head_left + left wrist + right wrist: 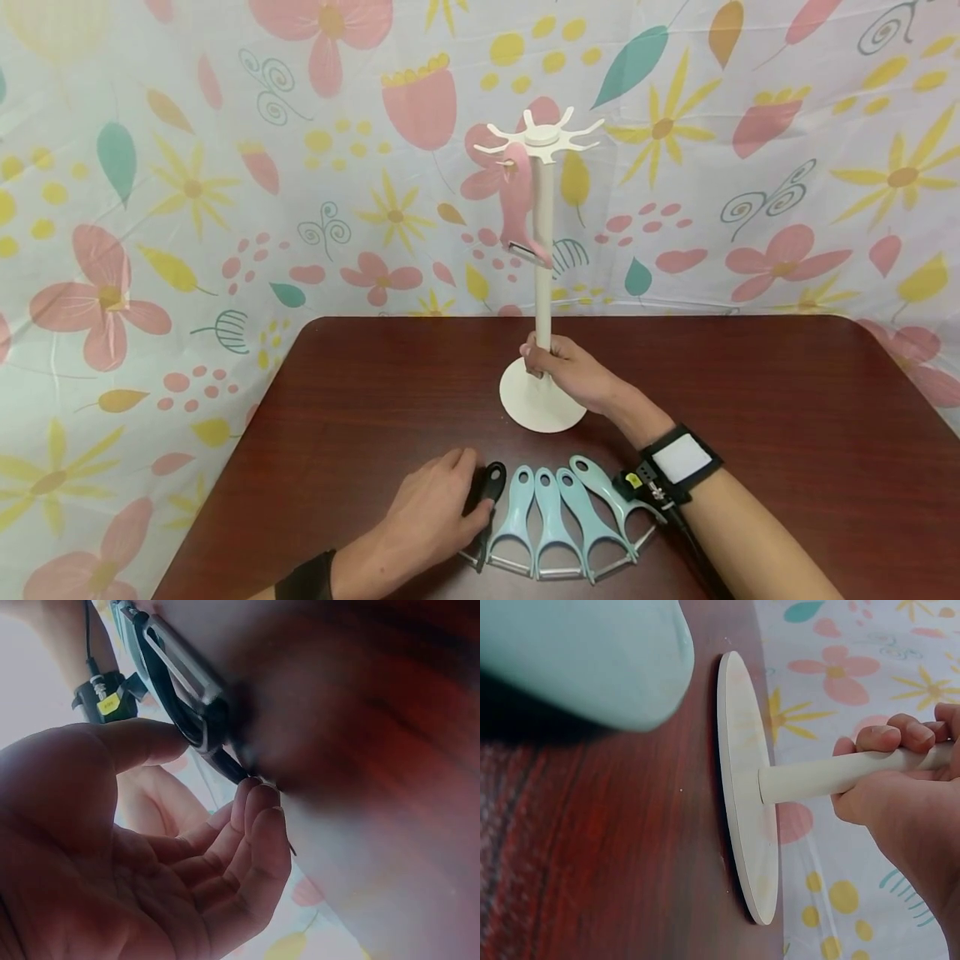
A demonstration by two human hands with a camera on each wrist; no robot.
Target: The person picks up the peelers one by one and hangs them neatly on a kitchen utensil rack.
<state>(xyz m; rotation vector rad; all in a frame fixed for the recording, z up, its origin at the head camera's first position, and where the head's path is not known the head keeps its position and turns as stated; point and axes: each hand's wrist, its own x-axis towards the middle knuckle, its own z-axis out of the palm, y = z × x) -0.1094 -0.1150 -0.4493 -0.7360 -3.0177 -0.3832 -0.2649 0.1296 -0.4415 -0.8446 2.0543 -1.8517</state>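
Note:
My left hand pinches a black peeler between thumb and fingers at the left end of a row of peelers. In the left wrist view the black peeler shows its metal blade. My right hand grips the lower pole of a cream stand, just above its round base. A pink peeler hangs by its handle hole from one of the stand's top hooks.
Several light-blue peelers lie fanned out on the dark red-brown table, blades toward me. The rightmost lies beside my right wrist strap. A flower-patterned cloth hangs behind the table.

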